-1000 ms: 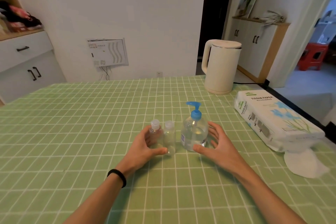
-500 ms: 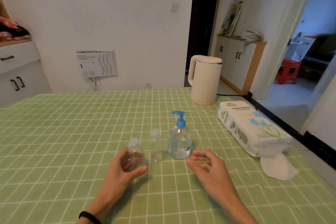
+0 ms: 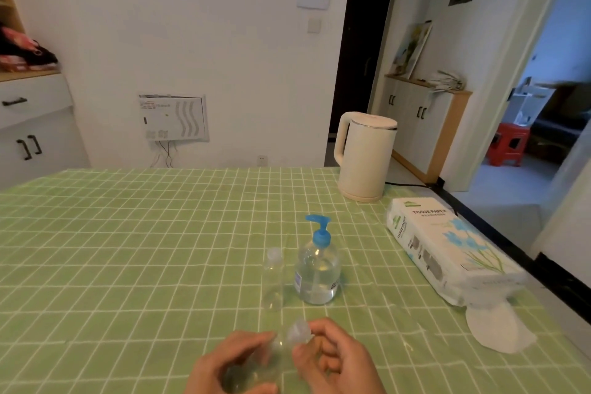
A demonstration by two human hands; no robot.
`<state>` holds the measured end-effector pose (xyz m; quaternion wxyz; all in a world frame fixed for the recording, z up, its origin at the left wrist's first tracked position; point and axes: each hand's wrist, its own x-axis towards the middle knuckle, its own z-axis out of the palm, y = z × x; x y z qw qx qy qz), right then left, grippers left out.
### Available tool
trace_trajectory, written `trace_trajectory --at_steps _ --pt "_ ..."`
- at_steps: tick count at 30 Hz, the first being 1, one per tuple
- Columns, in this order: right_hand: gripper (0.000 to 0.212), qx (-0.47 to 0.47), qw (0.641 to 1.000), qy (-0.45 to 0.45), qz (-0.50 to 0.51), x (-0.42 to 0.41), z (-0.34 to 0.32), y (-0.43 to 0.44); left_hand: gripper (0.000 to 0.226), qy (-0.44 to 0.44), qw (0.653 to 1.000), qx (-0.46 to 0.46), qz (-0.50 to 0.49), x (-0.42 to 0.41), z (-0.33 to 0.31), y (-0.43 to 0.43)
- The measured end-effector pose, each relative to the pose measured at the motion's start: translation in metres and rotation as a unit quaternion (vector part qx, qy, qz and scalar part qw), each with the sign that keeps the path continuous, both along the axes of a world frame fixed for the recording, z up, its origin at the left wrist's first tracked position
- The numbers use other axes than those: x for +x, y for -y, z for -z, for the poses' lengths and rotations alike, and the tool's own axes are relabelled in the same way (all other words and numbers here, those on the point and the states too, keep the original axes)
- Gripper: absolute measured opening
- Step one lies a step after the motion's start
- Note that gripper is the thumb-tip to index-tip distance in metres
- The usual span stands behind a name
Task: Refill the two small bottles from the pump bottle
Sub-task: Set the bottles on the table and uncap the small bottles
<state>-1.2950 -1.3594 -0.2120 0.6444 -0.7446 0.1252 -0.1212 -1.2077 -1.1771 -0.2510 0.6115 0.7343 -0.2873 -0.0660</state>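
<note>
Green checked tablecloth point(image 3: 128, 265): left hand point(image 3: 217, 368) grips 1 small bottle point(image 3: 256, 371), neck tilted toward right hand point(image 3: 339, 361), which pinches its cap point(image 3: 299, 333).

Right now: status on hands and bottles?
Left hand grips first small bottle, tilted. Right hand pinches its cap. Second small bottle capped, upright beside pump bottle. Nothing in the way.
</note>
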Motion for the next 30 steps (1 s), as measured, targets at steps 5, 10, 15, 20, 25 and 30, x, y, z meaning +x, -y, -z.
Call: trace_trajectory --at_steps 5,10,15,20,25,30 --pt "0.021 -0.032 0.999 0.006 0.032 -0.003 -0.004 -0.002 0.049 -0.128 0.988 0.008 0.082 -0.008 0.004 0.0" --pt "0.019 -0.051 0.997 -0.019 0.051 -0.006 0.001 0.006 0.029 -0.094 0.995 -0.016 0.029 -0.005 0.013 -0.008" --pt "0.02 -0.063 0.998 0.0 0.03 -0.008 0.0 0.009 0.05 -0.102 0.994 -0.03 0.021 -0.007 0.007 -0.005" --pt "0.025 -0.069 0.997 0.04 -0.012 -0.01 -0.001 0.009 0.046 -0.106 0.994 -0.024 0.006 -0.012 0.0 -0.005" --pt "0.033 -0.075 0.995 0.064 -0.035 -0.012 0.0 0.01 0.044 -0.128 0.991 -0.021 0.019 -0.014 -0.005 -0.009" --pt "0.018 -0.077 0.992 0.069 -0.069 -0.01 -0.001 0.012 0.039 -0.148 0.988 -0.023 0.034 -0.013 -0.006 -0.013"
